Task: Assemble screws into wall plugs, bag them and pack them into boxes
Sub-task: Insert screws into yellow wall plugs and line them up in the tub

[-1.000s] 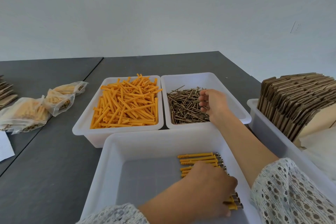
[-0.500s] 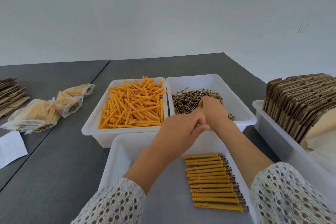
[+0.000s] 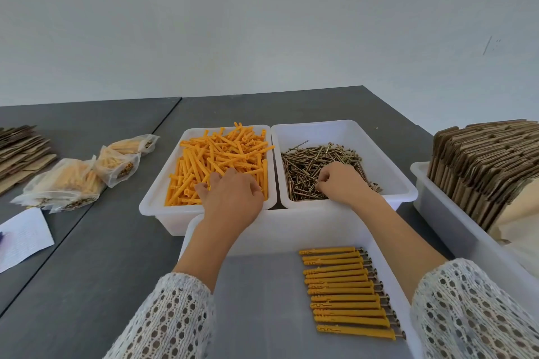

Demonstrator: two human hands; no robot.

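Reaching into two bins at once. Landmark: near tray point(image 3: 204, 242), white, closest to the person. It holds 12 assembled plugs point(image 3: 347, 297) in one row along its right side, screw heads toward the right wall; its left half is bare floor.

Just behind the near tray sit two white bins side by side, rims touching. Plug bin point(image 3: 159, 195), behind-left, is heaped with loose orange plugs point(image 3: 221, 154), too many to count. Screw bin point(image 3: 399, 181), behind-right, holds a pile of screws point(image 3: 309, 166), uncountable.

Left hand point(image 3: 230, 198) is over the plug bin's near edge, fingers spread and fairly straight, tips on the plugs; cannot tell if it has one. Right hand point(image 3: 341, 183) is in the screw bin, fingers curled, pinching at the screws.

Right of the near tray: one box bin point(image 3: 437, 213) packed with flat cartons point(image 3: 481, 160), set on edge. Left of it: 3 filled bags point(image 3: 78, 178), a paper sheet point(image 3: 23, 236), one more carton stack point(image 3: 20, 148). Bare table point(image 3: 96, 256) lies between tray and bags.
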